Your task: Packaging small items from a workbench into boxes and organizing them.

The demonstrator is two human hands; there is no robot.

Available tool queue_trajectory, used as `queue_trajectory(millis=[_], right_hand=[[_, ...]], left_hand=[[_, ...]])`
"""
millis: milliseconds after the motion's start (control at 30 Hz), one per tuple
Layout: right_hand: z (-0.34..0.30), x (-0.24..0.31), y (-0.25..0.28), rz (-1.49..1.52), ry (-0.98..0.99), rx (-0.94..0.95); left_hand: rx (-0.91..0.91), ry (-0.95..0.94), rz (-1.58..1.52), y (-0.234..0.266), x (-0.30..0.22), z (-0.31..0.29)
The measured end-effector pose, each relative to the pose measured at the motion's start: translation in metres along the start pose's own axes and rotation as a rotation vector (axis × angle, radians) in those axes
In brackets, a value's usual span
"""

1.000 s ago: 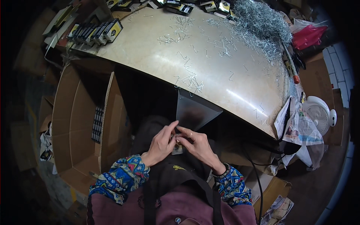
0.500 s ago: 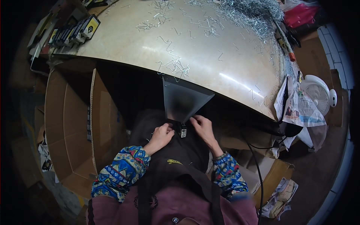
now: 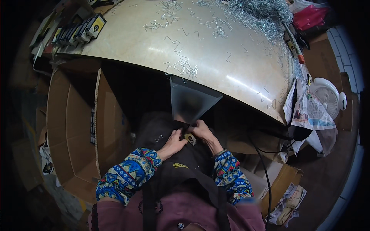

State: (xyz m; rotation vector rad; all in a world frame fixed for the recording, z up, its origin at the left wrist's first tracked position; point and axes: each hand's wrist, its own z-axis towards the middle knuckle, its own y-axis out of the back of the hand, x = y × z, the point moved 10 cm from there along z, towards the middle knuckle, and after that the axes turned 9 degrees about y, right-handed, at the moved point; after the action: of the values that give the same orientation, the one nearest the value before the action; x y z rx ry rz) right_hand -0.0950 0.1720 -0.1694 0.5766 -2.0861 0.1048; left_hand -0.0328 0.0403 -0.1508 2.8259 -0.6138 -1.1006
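Note:
Over my lap, on a dark apron (image 3: 150, 129), both hands meet just below the narrow lower end of a grey metal chute (image 3: 194, 100). A small block-like piece with yellow and silver faces (image 3: 190, 139) sits between them; its kind does not show. My right hand (image 3: 203, 134) is closed, its fingers bent over the top of the piece. My left hand (image 3: 172, 145) is closed too, thumb and fingertips against the piece's left side. Part of the piece is hidden by the fingers. A bent wire (image 3: 158, 138) lies on the apron left of my left hand.
Bent wires (image 3: 183, 68) lie scattered on the table (image 3: 131, 38), with a big heap (image 3: 262, 15) behind. Black-and-yellow packs (image 3: 94, 27) stand far left. A cardboard box (image 3: 79, 127) is at my left. A black cable (image 3: 266, 173) and white fan (image 3: 325, 96) are right.
The small piece has tilted and now shows a yellow face. My left hand has moved right to it, and my right hand has shifted slightly left over it. The view has shifted a little.

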Motion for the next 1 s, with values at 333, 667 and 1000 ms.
queue_trajectory(millis=[333, 667, 1000], right_hand=[[-0.085, 0.045, 0.012, 0.279, 0.272, -0.136], [-0.110, 0.083, 0.043, 0.577, 0.466, -0.117], [-0.110, 0.145, 0.021, 0.438, 0.702, -0.156]], left_hand=[[0.045, -0.583, 0.241, 0.021, -0.079, -0.078], [-0.240, -0.649, -0.025, 0.066, -0.112, -0.107], [0.297, -0.063, -0.807, 0.026, -0.096, -0.082]])
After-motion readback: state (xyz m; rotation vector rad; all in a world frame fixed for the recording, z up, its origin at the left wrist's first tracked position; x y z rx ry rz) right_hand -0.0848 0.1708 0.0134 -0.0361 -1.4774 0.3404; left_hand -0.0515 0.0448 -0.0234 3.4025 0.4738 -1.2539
